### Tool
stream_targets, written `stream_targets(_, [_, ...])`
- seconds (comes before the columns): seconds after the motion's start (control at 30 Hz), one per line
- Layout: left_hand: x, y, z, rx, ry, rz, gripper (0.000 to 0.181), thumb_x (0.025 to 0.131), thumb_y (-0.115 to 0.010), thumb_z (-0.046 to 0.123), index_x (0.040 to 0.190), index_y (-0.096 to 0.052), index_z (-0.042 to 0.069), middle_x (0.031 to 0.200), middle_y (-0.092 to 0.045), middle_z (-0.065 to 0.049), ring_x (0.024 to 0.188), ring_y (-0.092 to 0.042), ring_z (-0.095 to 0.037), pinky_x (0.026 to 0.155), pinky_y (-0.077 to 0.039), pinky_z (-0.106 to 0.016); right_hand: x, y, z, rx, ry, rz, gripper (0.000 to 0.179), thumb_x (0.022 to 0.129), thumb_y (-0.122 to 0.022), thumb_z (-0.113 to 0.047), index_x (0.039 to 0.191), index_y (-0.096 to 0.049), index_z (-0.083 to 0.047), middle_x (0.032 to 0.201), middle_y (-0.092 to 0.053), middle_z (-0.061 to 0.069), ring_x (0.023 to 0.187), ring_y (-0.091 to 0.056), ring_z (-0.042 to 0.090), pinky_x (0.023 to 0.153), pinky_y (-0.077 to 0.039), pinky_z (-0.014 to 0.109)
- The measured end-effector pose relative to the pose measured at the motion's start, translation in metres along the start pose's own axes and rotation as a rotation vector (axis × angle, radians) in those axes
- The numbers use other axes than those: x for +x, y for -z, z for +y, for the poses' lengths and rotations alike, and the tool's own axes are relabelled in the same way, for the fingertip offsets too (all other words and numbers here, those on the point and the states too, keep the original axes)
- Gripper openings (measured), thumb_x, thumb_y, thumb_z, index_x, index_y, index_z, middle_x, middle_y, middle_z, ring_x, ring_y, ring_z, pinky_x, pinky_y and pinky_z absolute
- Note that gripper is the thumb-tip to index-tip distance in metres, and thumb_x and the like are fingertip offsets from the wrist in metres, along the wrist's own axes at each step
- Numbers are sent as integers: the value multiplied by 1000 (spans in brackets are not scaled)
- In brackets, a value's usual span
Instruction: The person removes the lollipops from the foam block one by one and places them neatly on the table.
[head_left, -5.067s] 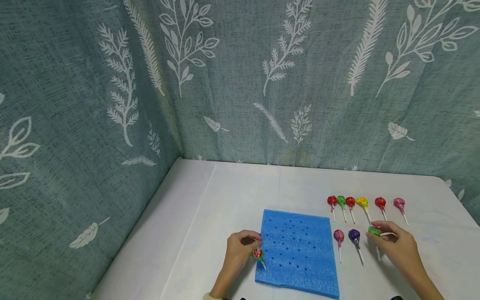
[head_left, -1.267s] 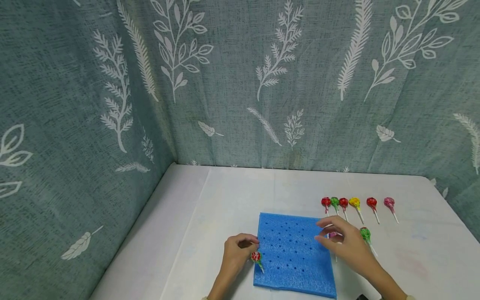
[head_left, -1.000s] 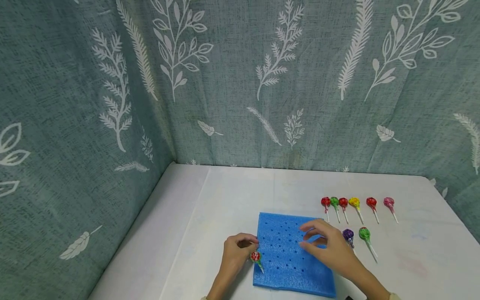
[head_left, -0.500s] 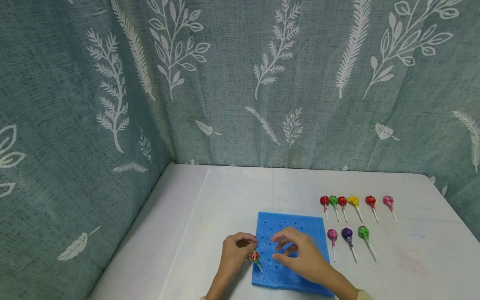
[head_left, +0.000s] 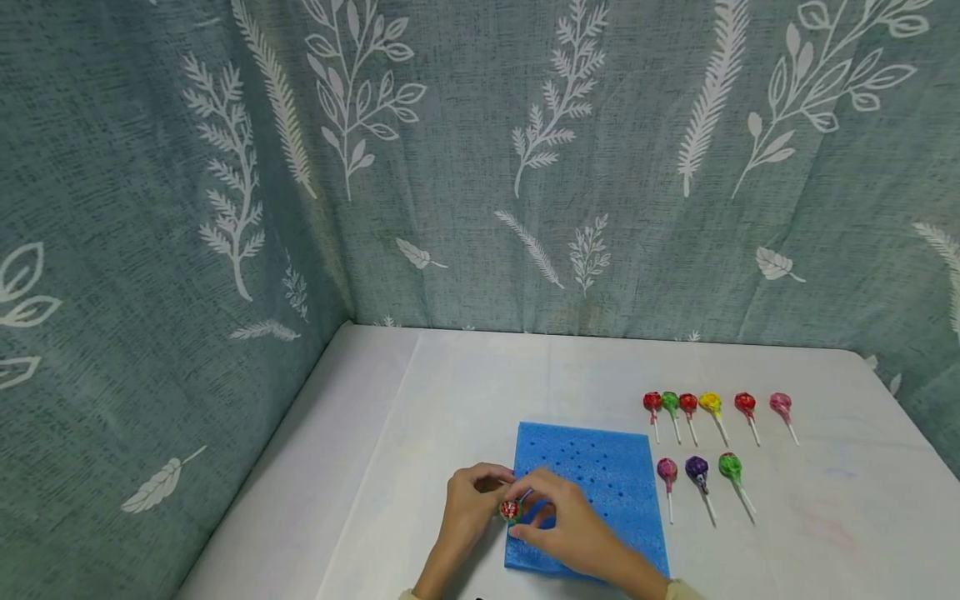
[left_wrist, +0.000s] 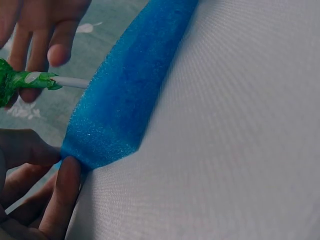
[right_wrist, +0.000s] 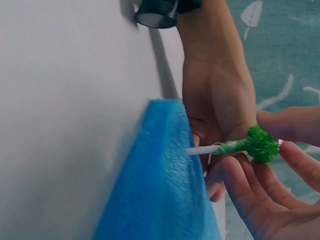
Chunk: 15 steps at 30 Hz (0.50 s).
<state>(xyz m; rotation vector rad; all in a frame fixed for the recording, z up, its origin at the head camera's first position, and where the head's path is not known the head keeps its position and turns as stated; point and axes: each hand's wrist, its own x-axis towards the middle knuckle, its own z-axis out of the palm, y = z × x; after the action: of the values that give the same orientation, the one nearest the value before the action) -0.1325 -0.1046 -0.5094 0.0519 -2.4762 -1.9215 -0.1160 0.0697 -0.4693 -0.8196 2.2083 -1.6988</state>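
Note:
At the left edge of the blue foam board [head_left: 600, 533], my left hand [head_left: 472, 500] pinches the foam between thumb and fingers, plain in the left wrist view. A lollipop [right_wrist: 262, 145] in a green wrapper with a red top stands with its stick in the foam beside that hand. My right hand [head_left: 562, 525] reaches over the board, its curved fingers spread around the lollipop's head. In the right wrist view a gap shows between one fingertip [right_wrist: 232, 167] and the head; other fingers lie close to it, and contact is hard to tell.
Small holes dot the board. To its right on the white table [head_left: 435, 400] lie a pink lollipop [head_left: 667, 468], a purple one [head_left: 697, 468] and a green one [head_left: 730, 465]. A back row holds several more, including a yellow lollipop [head_left: 710, 404]. A patterned curtain [head_left: 480, 167] hangs behind.
After laying the green lollipop at the end of the front row, my right hand moved left across the board to the standing lollipop. My left hand has kept its place.

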Motion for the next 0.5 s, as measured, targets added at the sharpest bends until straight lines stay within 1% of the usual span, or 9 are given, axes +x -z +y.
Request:
stream_targets(0.1, [0,0,0,-5,3,-2,9,78,-75,7,85,-73,5,84,-69,-5,74,-62,-16,59,-51,-22,0,-3,1,33,9,-3,30,82,-73,-7,109,-61,-13,103,-59,4,87,-62,19,69,-55,28])
stream_targets(0.27, [0,0,2,-25,18,-11,10,78,-75,8,87,-73,4,82,-68,-4,72,-61,-14,55,-50,-21,0,-7,2,66,-1,7,28,81,-72,-2,105,-59,-12,102,-59,5,87,-63,19,69,-55,28])
stream_targets(0.3, [-1,0,4,-25,22,-13,9,79,-74,7,87,-72,3,82,-68,-5,71,-61,-15,54,-50,-21,0,-7,3,71,-2,13,28,81,-72,-2,104,-59,-11,102,-60,6,86,-63,20,69,-55,29])
stream_targets(0.37, [-4,1,12,-27,19,-15,9,78,-73,4,87,-72,1,81,-68,-7,69,-61,-16,53,-50,-21,0,-7,4,80,-1,28,27,81,-72,-2,103,-58,-11,102,-60,6,85,-64,20,68,-56,29])
stream_targets(0.4, [-4,0,12,-34,8,-16,9,78,-72,2,87,-71,-1,80,-67,-8,68,-61,-16,52,-50,-22,-1,-7,4,80,5,38,27,81,-72,-2,103,-58,-10,101,-60,7,85,-64,20,68,-56,30])
stream_targets(0.5, [-9,2,26,-41,13,-21,9,78,-70,-2,87,-70,-5,79,-67,-10,67,-61,-17,52,-52,-25,-1,-5,3,86,18,75,26,82,-71,-2,103,-58,-10,103,-60,9,84,-64,21,69,-56,30])
